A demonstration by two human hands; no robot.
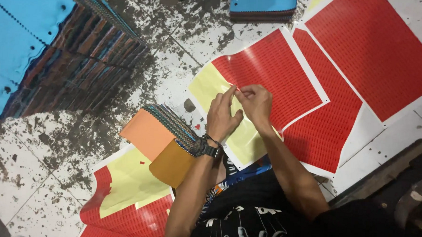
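Note:
My left hand (222, 115) and my right hand (255, 103) meet fingertip to fingertip over a red sticker sheet (274, 74) lying on the floor. Part of that sheet is bare yellow backing (207, 85). The fingers of both hands pinch at a small red sticker at the edge where red meets yellow; the piece itself is too small to make out clearly. A dark watch and a cord bracelet sit on my left wrist. A stack of fabric swatches (165, 130) with an orange top lies just left of my left forearm.
More red sticker sheets (375, 50) lie to the right and one partly peeled sheet (127, 200) at lower left. A large blue-topped swatch pile (20, 39) sits upper left, another swatch stack (262, 4) at the top. The tiled floor (39, 139) is stained.

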